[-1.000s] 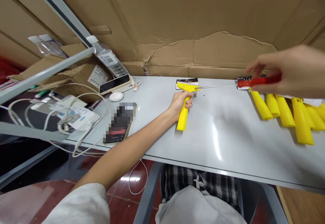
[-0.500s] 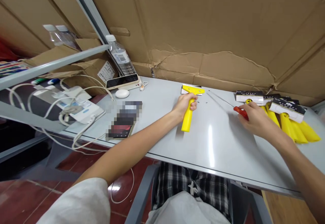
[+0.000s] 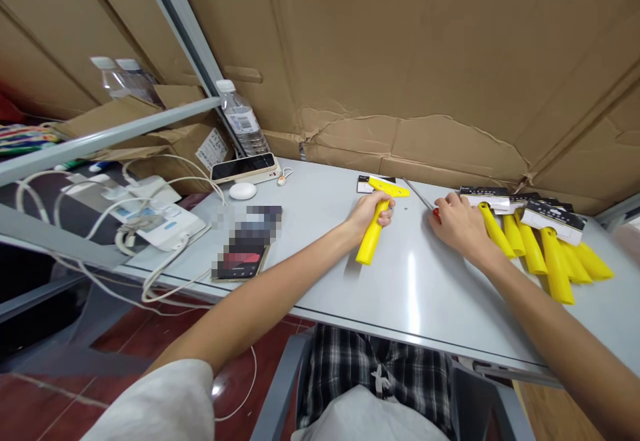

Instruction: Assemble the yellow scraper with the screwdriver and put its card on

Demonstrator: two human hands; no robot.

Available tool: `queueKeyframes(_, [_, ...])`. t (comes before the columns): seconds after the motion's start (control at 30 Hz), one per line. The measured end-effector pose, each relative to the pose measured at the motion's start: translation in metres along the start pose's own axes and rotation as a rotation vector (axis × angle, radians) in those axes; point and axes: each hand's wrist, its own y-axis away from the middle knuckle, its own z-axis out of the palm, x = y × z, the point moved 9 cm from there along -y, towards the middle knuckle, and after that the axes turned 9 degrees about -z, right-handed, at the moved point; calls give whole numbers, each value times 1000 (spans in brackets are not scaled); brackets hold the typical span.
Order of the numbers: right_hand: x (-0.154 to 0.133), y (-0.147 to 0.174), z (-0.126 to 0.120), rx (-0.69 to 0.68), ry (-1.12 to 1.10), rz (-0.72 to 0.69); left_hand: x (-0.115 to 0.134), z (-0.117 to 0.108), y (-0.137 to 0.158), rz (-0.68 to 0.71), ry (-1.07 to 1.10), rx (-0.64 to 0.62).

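Cardboard (image 3: 380, 41) rises behind the pale, glossy counter (image 3: 320, 201). At the left sits an opened carton (image 3: 185, 140), its contents unclear to me, a labelled bottle (image 3: 245, 121) just beside it. The left hand (image 3: 369, 213) clutches a yellow T-shaped tool (image 3: 371, 234) mid-counter; the right hand (image 3: 460, 224) is curled over a red-handled screwdriver (image 3: 420, 195).

The yellow tool (image 3: 369, 241) is smooth plastic — the tabletop (image 3: 450, 311) glossy, the cardboard (image 3: 400, 48) matt.

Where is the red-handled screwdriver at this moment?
In the head view, the screwdriver is right of centre, partly hidden by the right hand, its tip near the yellow scraper held in the left hand.
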Motion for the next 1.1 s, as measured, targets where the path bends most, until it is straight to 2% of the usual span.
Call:
queueKeyframes(0.1, [-31,-9,-2,107,-28,-137,-2,0,-2,-11,8,5])
queueKeyframes(0.2, [-53,-19,9,82,-92,-250,-3,-4,-7,-27,24,12])
queueKeyframes(0.27, [-57,-25,19,53,-139,-262,-4,-7,-11,-30,37,12])
queueKeyframes(0.5, [-48,-29,37,64,-318,-247,-5,-10,-14,-34,36,22])
queueKeyframes(0.7, [-25,-24,34,50,-416,-207,-3,-6,-10,-35,-5,21])
queueKeyframes(0.87, [-8,-23,25,146,-706,-171,-2,-1,-8,-51,3,-92])
queueKeyframes(0.93, [-5,-22,23,189,-836,-140,-2,-2,-8,-62,27,-100])
queueKeyframes(1.1, [-11,-22,39,144,-1078,-100,-7,-4,-13,-120,80,-67])
